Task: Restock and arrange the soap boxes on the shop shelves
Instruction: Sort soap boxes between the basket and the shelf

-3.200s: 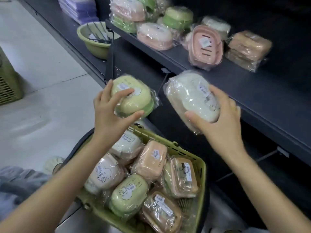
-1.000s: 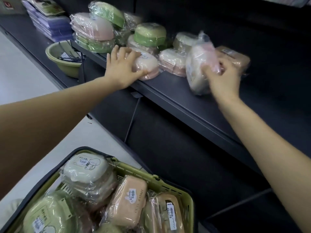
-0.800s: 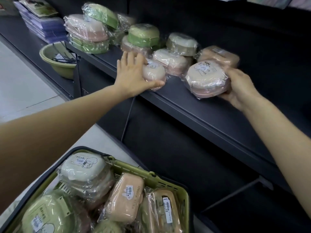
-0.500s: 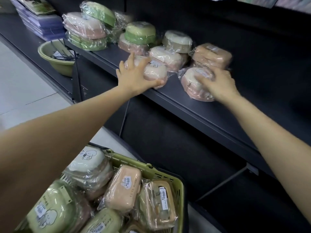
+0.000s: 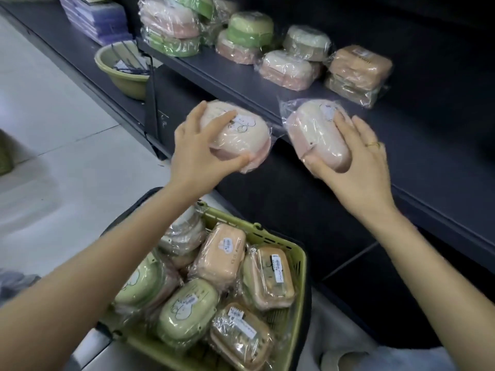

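My left hand (image 5: 198, 153) grips a plastic-wrapped pink and cream soap box (image 5: 239, 135), held in the air just in front of the dark shelf (image 5: 417, 135). My right hand (image 5: 359, 167) holds a second wrapped pink and cream soap box (image 5: 318, 135) at the shelf's front edge, tilted. Several wrapped soap boxes in green, pink, cream and tan (image 5: 286, 68) sit stacked further back on the shelf. Below my arms, a green basket (image 5: 297, 263) holds several more wrapped boxes.
A green bowl (image 5: 120, 70) with dark utensils sits on a lower ledge to the left, beside a stack of purple packs (image 5: 96, 17). The white tiled floor (image 5: 53, 129) lies left. The shelf's right part is bare. A lower shelf runs beneath.
Both hands have drawn back from the shelf toward me, each lifting its pink and cream box off the shelf surface. The view has tilted down, showing more of the basket.
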